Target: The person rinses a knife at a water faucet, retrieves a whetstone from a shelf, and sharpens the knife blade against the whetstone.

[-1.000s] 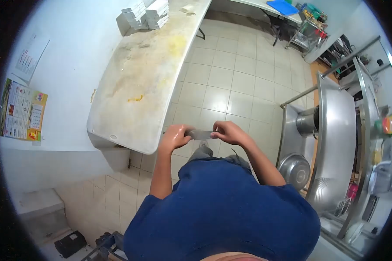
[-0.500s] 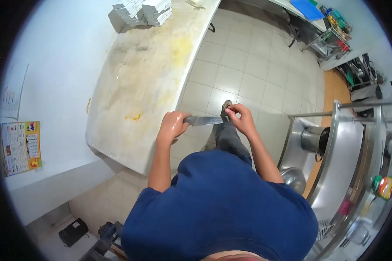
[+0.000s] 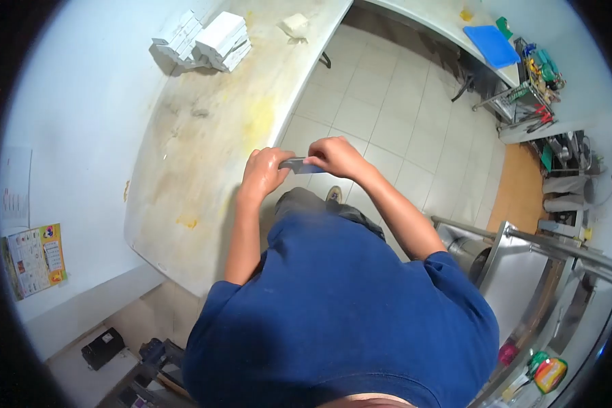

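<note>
My left hand (image 3: 262,173), which looks wet, is closed round the dark handle of a knife (image 3: 296,165). The blade points to the right, and part of it is covered by my right hand (image 3: 338,158). The fingers of that hand are bent over the blade close to the handle and seem to pinch it. Both hands are in front of my body, by the edge of a long pale table (image 3: 204,156) with yellow stains.
White flat boxes (image 3: 221,41) are stacked at the table's far end, near a pale crumpled piece (image 3: 294,27). A blue tray (image 3: 491,46) lies on another table ahead. Metal shelving with a steel pot (image 3: 470,250) stands at my right.
My right hand has moved along the blade from near the tip toward the handle. Both hands are slightly farther forward, and the view has shifted as I step ahead.
</note>
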Motion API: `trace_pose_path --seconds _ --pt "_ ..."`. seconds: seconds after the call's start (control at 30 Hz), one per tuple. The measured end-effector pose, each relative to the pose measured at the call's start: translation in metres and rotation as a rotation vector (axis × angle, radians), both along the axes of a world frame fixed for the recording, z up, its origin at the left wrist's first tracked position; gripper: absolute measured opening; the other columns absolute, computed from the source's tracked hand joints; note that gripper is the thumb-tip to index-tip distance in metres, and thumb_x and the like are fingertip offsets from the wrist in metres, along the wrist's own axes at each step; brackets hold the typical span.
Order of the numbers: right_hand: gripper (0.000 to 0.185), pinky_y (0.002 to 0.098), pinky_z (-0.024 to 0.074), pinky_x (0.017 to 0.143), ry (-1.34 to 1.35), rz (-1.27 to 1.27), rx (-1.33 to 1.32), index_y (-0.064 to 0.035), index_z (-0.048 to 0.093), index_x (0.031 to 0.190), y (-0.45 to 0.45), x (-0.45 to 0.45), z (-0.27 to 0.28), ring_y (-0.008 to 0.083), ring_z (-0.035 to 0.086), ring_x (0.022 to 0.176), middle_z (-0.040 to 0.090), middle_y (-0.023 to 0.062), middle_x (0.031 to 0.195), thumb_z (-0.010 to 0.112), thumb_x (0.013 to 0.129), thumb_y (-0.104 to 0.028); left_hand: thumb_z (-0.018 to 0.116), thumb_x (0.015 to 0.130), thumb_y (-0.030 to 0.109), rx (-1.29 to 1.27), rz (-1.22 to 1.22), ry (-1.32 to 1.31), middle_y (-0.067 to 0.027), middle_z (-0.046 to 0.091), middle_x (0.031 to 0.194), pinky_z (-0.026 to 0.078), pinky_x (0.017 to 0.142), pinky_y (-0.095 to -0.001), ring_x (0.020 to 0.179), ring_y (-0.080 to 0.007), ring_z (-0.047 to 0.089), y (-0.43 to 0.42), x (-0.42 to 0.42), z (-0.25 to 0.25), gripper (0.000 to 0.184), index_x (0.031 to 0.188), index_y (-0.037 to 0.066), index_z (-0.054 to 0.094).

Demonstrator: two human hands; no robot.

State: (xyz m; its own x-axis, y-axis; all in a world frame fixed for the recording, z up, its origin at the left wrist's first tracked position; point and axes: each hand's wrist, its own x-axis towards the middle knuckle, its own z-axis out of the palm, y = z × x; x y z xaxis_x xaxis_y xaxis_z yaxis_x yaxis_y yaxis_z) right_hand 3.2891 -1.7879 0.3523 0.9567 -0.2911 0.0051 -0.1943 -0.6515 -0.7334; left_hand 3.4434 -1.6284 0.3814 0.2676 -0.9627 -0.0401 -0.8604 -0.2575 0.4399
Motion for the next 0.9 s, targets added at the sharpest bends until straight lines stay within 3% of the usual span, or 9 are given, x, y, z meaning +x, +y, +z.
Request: trace_pose_path --seconds 0.03,0.17,0.27,0.43,0.53,0.63,0.73,0.77,0.9 --pt "0.026 0.04 0.0472 0.06 0.034 0.017 0.043 -0.0035 0.068 0.082 -0.011 0.011 -0.003 0.0305 0.063 0.063 0.064 0.0159 0.068 0.071 0.084 -0.029 0.072 0.07 0.009 -0.014 -0.002 -0.01 -0.0109 0.067 0.086 0.047 0.078 -0.0421 0.086 -0.0308 0.062 -0.011 0.005 0.0 0.029 0.099 0.01 0.072" --pt "0.02 0.0353 0.0468 0.06 0.063 0.06 0.33 -0.0019 0.07 0.081 -0.07 0.033 0.0 0.0215 0.06 0.061 0.065 0.0129 0.068 0.073 0.082 -0.021 0.067 0.071 0.008 -0.006 0.025 0.083 -0.0113 0.068 0.083 0.046 0.079 -0.0403 0.083 -0.0305 0.064 -0.058 0.036 0.005 0.028 0.097 0.011 0.073" --pt "0.019 0.0347 0.0473 0.06 0.001 0.104 0.322 -0.001 0.07 0.082 -0.121 0.042 -0.016 0.0205 0.06 0.062 0.067 0.0125 0.069 0.073 0.082 -0.02 0.068 0.069 0.007 -0.002 0.022 0.142 -0.0115 0.068 0.082 0.046 0.079 -0.0397 0.081 -0.0301 0.064 -0.089 0.069 0.006 0.03 0.098 0.011 0.074" --pt "0.015 0.0281 0.0466 0.065 0.223 0.306 0.42 -0.0006 0.068 0.085 -0.226 0.055 -0.024 0.0089 0.054 0.069 0.062 -0.0009 0.071 0.072 0.086 -0.015 0.068 0.067 0.005 -0.024 -0.003 0.13 -0.0123 0.065 0.076 0.048 0.073 -0.0392 0.075 -0.031 0.062 -0.143 0.139 -0.011 0.033 0.098 0.013 0.074" --pt "0.01 0.0277 0.0467 0.062 0.438 0.148 0.455 -0.0013 0.069 0.085 -0.304 0.062 -0.052 0.0095 0.056 0.069 0.064 0.0007 0.075 0.069 0.086 -0.011 0.068 0.069 0.004 -0.055 0.048 0.176 -0.0145 0.063 0.079 0.048 0.068 -0.039 0.074 -0.0321 0.062 -0.182 0.186 -0.023 0.032 0.099 0.012 0.073" --pt "0.009 0.0267 0.0474 0.066 0.248 -0.19 0.521 -0.0025 0.068 0.085 -0.355 0.062 -0.074 0.0088 0.055 0.071 0.062 -0.001 0.074 0.068 0.087 -0.011 0.068 0.072 0.003 -0.01 0.131 0.259 -0.0164 0.065 0.086 0.05 0.071 -0.0376 0.077 -0.0333 0.063 -0.225 0.22 -0.027 0.03 0.101 0.008 0.071" --pt "0.007 0.0263 0.0477 0.067 0.082 -0.434 0.477 -0.0023 0.068 0.085 -0.361 0.089 -0.075 0.009 0.056 0.072 0.062 -0.0007 0.075 0.066 0.088 -0.009 0.067 0.074 0.002 -0.218 0.081 0.343 -0.0174 0.066 0.091 0.051 0.074 -0.037 0.082 -0.0329 0.065 -0.265 0.234 -0.043 0.031 0.105 0.003 0.068" --pt "0.007 0.0259 0.0491 0.072 0.07 -0.423 0.561 -0.0024 0.067 0.093 -0.363 0.098 -0.083 0.0092 0.058 0.077 0.063 0.0 0.081 0.066 0.087 -0.007 0.066 0.077 0.003 -0.289 0.069 0.406 -0.0195 0.067 0.096 0.053 0.076 -0.0371 0.085 -0.0334 0.066 -0.28 0.234 -0.055 0.033 0.11 0.001 0.065" --pt "0.025 0.0282 0.0516 0.079 -0.089 -0.309 0.776 -0.0017 0.063 0.108 -0.342 0.142 -0.094 0.0118 0.06 0.084 0.065 0.0035 0.093 0.07 0.084 -0.004 0.063 0.089 0.01 -0.302 0.111 0.794 -0.0111 0.067 0.096 0.051 0.077 -0.0308 0.088 -0.0143 0.062 -0.334 0.21 -0.077 0.028 0.116 0.002 0.062"
